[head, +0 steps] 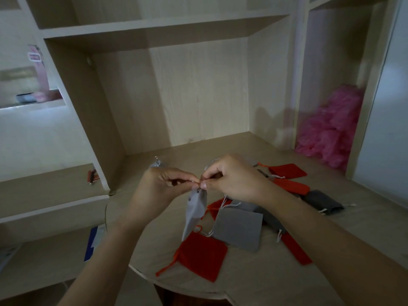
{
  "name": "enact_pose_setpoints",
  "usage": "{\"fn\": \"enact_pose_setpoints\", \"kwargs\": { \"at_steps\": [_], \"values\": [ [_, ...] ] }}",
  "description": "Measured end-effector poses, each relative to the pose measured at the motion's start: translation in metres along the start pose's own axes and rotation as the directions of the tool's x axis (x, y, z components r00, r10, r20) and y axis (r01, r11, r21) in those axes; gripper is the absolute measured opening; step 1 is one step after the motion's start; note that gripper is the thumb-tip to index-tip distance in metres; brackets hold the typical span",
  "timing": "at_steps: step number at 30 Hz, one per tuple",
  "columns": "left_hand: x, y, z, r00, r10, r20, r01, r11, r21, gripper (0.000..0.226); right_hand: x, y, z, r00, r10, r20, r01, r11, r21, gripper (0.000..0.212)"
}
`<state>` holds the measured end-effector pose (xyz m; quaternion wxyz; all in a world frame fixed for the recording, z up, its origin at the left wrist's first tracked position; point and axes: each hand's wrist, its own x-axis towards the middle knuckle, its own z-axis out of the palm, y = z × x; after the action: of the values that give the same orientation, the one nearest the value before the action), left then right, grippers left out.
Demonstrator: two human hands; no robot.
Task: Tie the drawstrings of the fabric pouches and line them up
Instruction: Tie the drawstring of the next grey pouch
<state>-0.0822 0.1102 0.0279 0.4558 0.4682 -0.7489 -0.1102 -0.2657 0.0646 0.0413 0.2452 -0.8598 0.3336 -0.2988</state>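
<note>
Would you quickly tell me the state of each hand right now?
Left hand: closed, pinching the mouth of the light grey pouch, which hangs below.
Right hand: closed, pinching the same pouch's mouth.

The hanging pouch (195, 209) is pale grey, the nearest pouch (202, 253) red. The counter (220, 151) shows beige wood grain.

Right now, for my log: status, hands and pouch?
Left hand, right hand pinching top of hanging light grey pouch. Red pouch loose on desk. Nothing blocking.
</note>
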Motion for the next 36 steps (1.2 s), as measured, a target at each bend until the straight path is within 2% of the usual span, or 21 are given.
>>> {"fn": "enact_pose_setpoints", "kwargs": {
  "at_steps": [4,7,9,11,15,18,22,26,29,33,36],
  "values": [
    [0.002,0.004,0.004,0.975,0.218,-0.044,-0.196,0.938,0.287,0.007,0.0,0.0,0.001,0.998,0.033,-0.051,-0.032,0.999,0.005,0.01],
    [0.002,0.002,0.008,0.943,0.312,-0.113,-0.244,0.882,0.403,0.008,0.0,-0.001,-0.003,0.996,0.037,-0.081,-0.035,0.999,0.02,0.011],
    [0.0,-0.001,0.01,0.907,0.379,-0.183,-0.261,0.849,0.46,0.014,-0.001,-0.001,-0.007,0.995,0.057,-0.078,-0.045,0.988,0.145,0.019],
    [-0.002,-0.003,0.01,0.861,0.457,-0.223,-0.299,0.809,0.506,0.018,-0.001,0.001,-0.008,0.994,0.103,-0.048,-0.08,0.935,0.346,0.026],
    [-0.003,-0.007,0.011,0.8,0.572,-0.183,-0.386,0.722,0.574,0.016,0.002,0.007,-0.001,0.985,0.168,0.048,-0.169,0.837,0.521,0.018],
    [-0.002,-0.012,0.011,0.791,0.586,-0.174,-0.406,0.716,0.568,0.014,0.004,0.008,0.005,0.968,0.212,0.138,-0.248,0.698,0.671,0.009],
    [-0.001,-0.011,0.011,0.764,0.61,-0.211,-0.419,0.718,0.555,0.01,0.007,0.004,0.008,0.937,0.313,0.157,-0.308,0.525,0.793,0.007],
    [0.001,-0.008,0.013,0.767,0.6,-0.229,-0.42,0.739,0.527,0.008,0.01,0.003,0.008,0.9,0.379,0.215,-0.351,0.339,0.873,0.018],
    [0.003,-0.01,0.015,0.768,0.576,-0.279,-0.405,0.776,0.484,0.005,0.01,0.002,0.007,0.874,0.403,0.272,-0.395,0.262,0.881,0.022],
    [0.002,-0.011,0.017,0.752,0.573,-0.326,-0.392,0.786,0.478,0.011,0.01,0.002,0.007,0.85,0.427,0.309,-0.415,0.181,0.892,0.037],
    [0.0,-0.01,0.019,0.769,0.536,-0.348,-0.333,0.801,0.498,0.01,0.011,0.005,0.0,0.838,0.46,0.294,-0.397,0.144,0.906,0.022]
  ]
}}
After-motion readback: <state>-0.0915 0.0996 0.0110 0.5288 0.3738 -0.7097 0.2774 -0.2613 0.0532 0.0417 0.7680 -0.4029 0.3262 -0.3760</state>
